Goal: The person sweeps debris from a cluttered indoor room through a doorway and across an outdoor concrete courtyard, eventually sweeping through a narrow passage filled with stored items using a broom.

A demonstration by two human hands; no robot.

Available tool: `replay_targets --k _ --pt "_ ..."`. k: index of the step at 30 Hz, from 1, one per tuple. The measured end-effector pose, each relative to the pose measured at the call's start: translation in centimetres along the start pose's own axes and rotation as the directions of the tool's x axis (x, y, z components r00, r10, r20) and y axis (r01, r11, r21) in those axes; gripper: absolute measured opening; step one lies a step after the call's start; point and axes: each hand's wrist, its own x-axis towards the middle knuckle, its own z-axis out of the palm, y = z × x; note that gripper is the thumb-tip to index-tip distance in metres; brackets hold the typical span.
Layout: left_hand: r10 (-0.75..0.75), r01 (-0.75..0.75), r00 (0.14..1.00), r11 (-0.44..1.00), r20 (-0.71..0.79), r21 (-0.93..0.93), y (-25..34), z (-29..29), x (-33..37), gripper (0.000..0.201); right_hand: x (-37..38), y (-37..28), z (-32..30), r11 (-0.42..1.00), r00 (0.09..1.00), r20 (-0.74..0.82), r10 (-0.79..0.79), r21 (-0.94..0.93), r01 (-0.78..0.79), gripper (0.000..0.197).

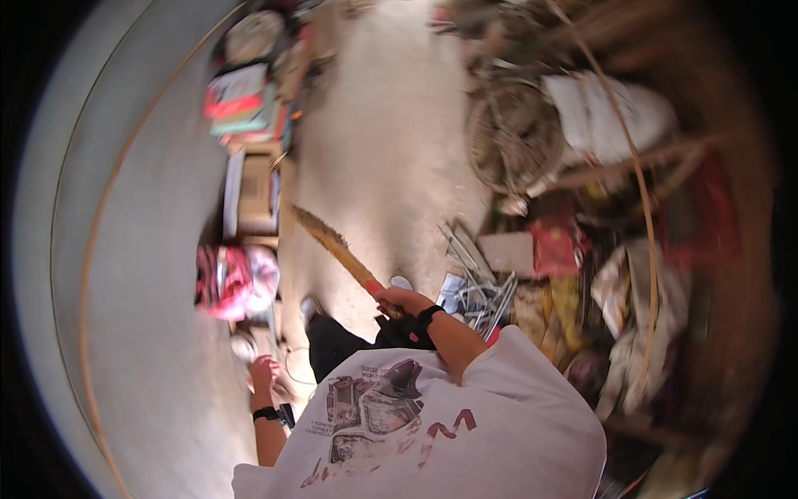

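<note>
A long, tapering yellow-brown tool with a red grip and a rough, dark edge [332,243] slants up and left over the floor. Its exact kind I cannot make out. My right hand [400,300] is closed round the red grip, in front of my body. Lower on the left, my left hand [264,371] hangs beside a low row of stored things, close to a small white round object [243,348]. Its fingers are somewhat blurred but look loosely apart, with nothing visible in them. Both wrists wear dark bands.
Along the left wall stand a pink bag [237,281], an open cardboard box [256,193] and stacked colourful packages [241,101]. On the right are a round basket [514,137], white sacks [611,116], metal rods [489,301] and a red plastic bag [555,247]. Concrete floor [386,141] runs between.
</note>
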Motion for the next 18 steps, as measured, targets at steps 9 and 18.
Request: replay_targets --k 9,18 --pt "-0.334 0.204 0.850 0.921 -0.407 -0.330 -24.4 22.9 -23.6 0.019 1.9 3.0 -3.1 0.798 0.923 0.121 0.366 -0.551 -0.245 0.019" --pt "-0.213 -0.047 0.857 0.875 -0.470 -0.482 -33.3 32.1 -29.5 0.020 -1.3 16.6 2.7 0.552 0.723 0.137 0.677 -0.744 -0.376 0.014"
